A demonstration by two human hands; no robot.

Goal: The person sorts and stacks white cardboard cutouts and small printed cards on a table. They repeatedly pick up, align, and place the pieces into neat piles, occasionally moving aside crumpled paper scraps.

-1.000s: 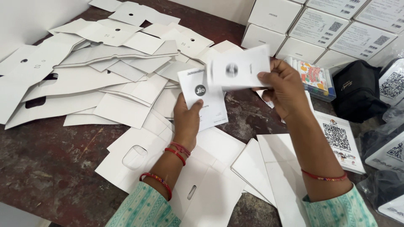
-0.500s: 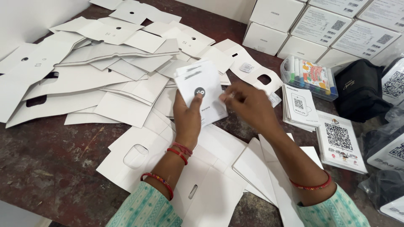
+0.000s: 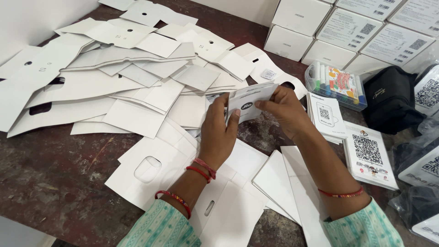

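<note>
A small white card [image 3: 249, 104] with a dark round logo, tilted, held above scattered white cardboard sheets

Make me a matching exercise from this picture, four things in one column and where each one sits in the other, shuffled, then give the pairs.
Things:
1. small white card
2. marker pen pack
3. black pouch
4. white boxes

Places:
A. stacked at the table's far right
B. right of the marker pack
C. held between both hands
D. in front of the boxes, right of the hands

Pairs: 1-C, 2-D, 3-B, 4-A
</note>
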